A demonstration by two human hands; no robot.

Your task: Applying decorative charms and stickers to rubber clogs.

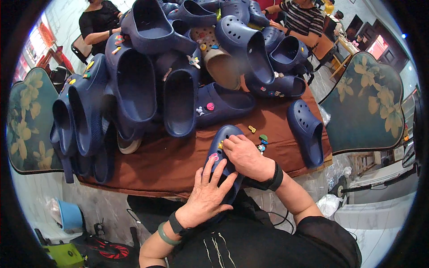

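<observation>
The clog under the left hand and right hand is navy blue, bearing a pink charm and a yellow charm. The tablecloth is plain rust brown. The piled clogs are navy blue, dotted with multicoloured charms; one tan clog is speckled with coloured dots. Loose charms on the cloth show green, red and yellow. Both wrists carry black bands; the left also a green bangle. The two chair backs are dark teal with a yellow floral pattern. A seated person's top is black-and-white striped.
</observation>
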